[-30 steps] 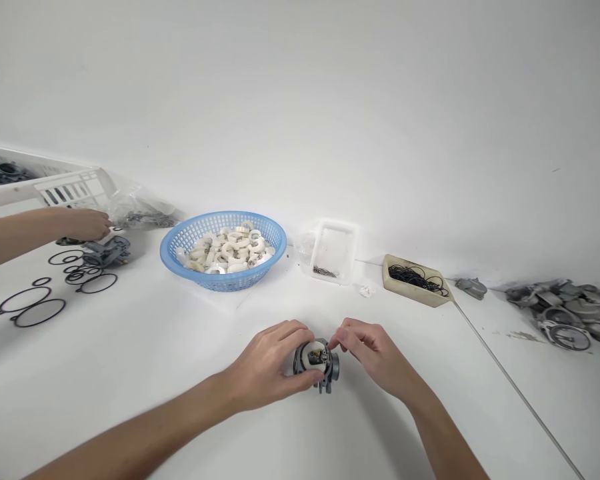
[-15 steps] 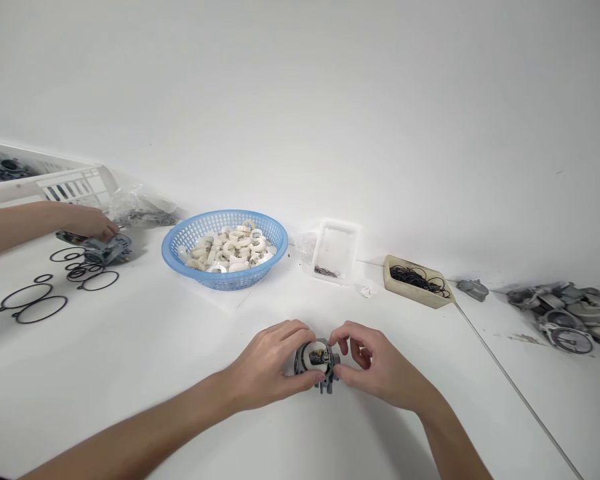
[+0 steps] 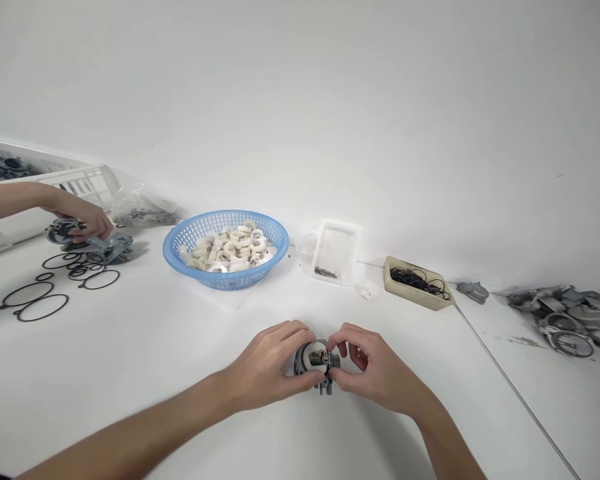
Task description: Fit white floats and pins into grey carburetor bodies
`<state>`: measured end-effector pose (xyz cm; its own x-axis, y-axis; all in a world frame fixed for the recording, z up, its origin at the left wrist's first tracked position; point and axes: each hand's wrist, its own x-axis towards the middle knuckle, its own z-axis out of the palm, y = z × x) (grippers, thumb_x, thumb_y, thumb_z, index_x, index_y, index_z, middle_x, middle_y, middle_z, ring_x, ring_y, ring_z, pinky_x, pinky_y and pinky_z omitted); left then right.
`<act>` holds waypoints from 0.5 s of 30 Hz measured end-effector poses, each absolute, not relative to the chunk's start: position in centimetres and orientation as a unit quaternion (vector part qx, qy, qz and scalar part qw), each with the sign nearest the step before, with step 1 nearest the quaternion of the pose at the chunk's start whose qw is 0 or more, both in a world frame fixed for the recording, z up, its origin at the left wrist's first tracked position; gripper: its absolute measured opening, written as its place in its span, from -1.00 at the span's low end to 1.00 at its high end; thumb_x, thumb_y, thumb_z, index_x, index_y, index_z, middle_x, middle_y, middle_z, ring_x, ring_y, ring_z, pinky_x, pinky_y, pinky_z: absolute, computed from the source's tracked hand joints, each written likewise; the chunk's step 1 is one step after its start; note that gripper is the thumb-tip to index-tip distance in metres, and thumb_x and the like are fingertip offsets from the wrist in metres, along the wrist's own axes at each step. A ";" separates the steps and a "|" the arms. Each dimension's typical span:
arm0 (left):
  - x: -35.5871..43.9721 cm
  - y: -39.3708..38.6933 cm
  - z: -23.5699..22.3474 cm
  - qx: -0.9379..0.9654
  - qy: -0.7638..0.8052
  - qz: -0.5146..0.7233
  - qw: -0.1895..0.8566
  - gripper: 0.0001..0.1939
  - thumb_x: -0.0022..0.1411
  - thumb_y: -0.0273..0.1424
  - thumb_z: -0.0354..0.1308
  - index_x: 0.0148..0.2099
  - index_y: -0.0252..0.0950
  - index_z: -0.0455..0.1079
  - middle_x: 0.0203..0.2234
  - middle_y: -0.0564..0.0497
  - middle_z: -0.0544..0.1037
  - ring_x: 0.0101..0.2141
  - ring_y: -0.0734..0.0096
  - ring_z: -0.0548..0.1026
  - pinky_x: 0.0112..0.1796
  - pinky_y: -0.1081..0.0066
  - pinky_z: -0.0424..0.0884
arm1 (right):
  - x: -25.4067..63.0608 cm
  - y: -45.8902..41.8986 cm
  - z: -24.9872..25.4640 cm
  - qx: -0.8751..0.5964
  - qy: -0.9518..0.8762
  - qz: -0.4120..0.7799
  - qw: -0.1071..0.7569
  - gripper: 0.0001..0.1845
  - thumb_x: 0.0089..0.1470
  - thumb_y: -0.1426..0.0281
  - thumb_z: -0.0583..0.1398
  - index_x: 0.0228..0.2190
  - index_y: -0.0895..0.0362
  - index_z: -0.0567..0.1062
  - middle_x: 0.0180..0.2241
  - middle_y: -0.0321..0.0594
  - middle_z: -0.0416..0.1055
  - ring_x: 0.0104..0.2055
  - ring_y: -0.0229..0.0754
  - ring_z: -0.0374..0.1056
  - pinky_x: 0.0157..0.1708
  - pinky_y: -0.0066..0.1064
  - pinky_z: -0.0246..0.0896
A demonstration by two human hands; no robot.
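Note:
A small grey metal carburetor body (image 3: 318, 362) with a white float on top rests on the white table (image 3: 180, 360). My left hand (image 3: 267, 365) is wrapped round its left side, thumb under it. From the right, my right hand (image 3: 373, 369) pinches its edge between thumb and forefinger. Both hands are closed on the part.
A blue basket (image 3: 180, 245) of white floats stands behind. Right of it are a clear tray (image 3: 336, 250) of small pins and a beige tray (image 3: 420, 293) of black rings. Metal castings (image 3: 565, 313) lie far right. At left, another person's hand (image 3: 83, 220) holds a carburetor (image 3: 60, 231) above loose black O-rings (image 3: 43, 307).
My right hand has come down from the top of the part to pinch its right side. The other person's hand lifted a carburetor off the table at left.

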<state>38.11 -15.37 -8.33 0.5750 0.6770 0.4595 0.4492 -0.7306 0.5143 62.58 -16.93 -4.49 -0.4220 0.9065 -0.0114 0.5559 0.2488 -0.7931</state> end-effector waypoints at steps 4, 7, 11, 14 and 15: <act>38.1 -15.4 -8.5 0.871 0.328 0.322 0.175 -0.75 0.32 -0.29 0.34 -0.02 -0.21 0.42 -0.22 0.02 0.55 -0.25 0.27 0.52 -0.28 0.35 0.42 | 62.4 -16.9 -4.4 -0.484 -0.758 0.370 0.233 -0.85 0.11 0.41 0.30 -0.23 -0.03 0.57 -0.29 -0.32 0.38 -0.35 -0.19 0.15 -0.35 -0.34 0.12; 38.2 -15.3 -8.6 0.869 0.329 0.324 0.176 -0.73 0.32 -0.25 0.35 -0.03 -0.22 0.42 -0.21 0.00 0.56 -0.24 0.26 0.53 -0.27 0.34 0.44 | 62.5 -16.9 -4.4 -0.486 -0.761 0.366 0.227 -0.85 0.10 0.43 0.30 -0.24 -0.03 0.56 -0.29 -0.32 0.38 -0.38 -0.20 0.13 -0.36 -0.34 0.11; 38.1 -15.2 -8.7 0.871 0.327 0.325 0.171 -0.62 0.26 -0.16 0.40 0.00 -0.24 0.45 -0.16 -0.03 0.59 -0.21 0.20 0.57 -0.19 0.29 0.49 | 62.8 -16.9 -4.6 -0.495 -0.765 0.350 0.218 -0.81 0.11 0.39 0.29 -0.19 -0.04 0.56 -0.29 -0.30 0.37 -0.40 -0.18 0.13 -0.36 -0.32 0.18; 37.8 -15.0 -8.5 0.872 0.333 0.320 0.165 -0.51 0.26 -0.05 0.39 0.07 -0.25 0.45 -0.13 -0.06 0.62 -0.19 0.14 0.61 -0.17 0.26 0.52 | 62.9 -16.9 -5.3 -0.499 -0.770 0.320 0.235 -0.62 0.07 0.34 0.34 -0.04 -0.07 0.55 -0.08 -0.22 0.43 -0.27 -0.11 0.30 -0.22 -0.27 0.35; 37.7 -15.0 -8.4 0.871 0.336 0.319 0.161 -0.47 0.28 -0.01 0.36 0.11 -0.25 0.45 -0.12 -0.06 0.62 -0.17 0.12 0.62 -0.16 0.25 0.53 | 62.9 -16.9 -5.8 -0.499 -0.773 0.306 0.246 -0.52 0.04 0.31 0.36 0.03 -0.08 0.54 0.03 -0.19 0.43 -0.14 -0.04 0.37 -0.11 -0.24 0.39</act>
